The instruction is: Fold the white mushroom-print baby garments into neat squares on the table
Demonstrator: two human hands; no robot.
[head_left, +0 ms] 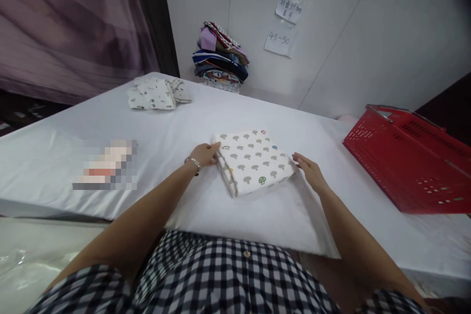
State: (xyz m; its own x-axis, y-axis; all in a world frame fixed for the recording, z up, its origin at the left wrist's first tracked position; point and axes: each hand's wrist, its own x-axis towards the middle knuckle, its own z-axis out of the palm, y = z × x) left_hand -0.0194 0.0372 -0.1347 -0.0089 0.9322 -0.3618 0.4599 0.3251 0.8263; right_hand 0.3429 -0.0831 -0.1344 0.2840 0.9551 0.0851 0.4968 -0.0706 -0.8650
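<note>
Black-and-white checked shirt [235, 274] fabric filled the near edge at six o'clock, with the person's forearms reaching forward from it over a white-covered table [298, 117]. Between the hands, in the middle of the table, lay a folded cloth [255, 159], white with grey mushrooms and a few coloured ones, its layers showing along the left side.

At the cloth's nine o'clock, the left hand [204, 154] touched the edge with bent fingers; some were tucked out of sight by the fold, so I couldn't tell whether they pinched it. A bracelet [194, 161] circled that wrist. At three o'clock the right hand [309, 170] was spread loosely, fingers extended and apart, tips at the cloth's right corner; whether they pressed on it was hard to see.

Farther out at three o'clock stood a red basket [415, 162], cut off by the frame. Toward ten o'clock lay a crumpled patterned cloth [152, 94], and near eleven, a stack of folded fabrics [221, 59], its base hidden beyond the table edge. A pixelated patch at nine o'clock masked some object [106, 164]. At twelve-thirty, a wall paper [279, 39] read "45-50"; the writing above was harder to make out.
</note>
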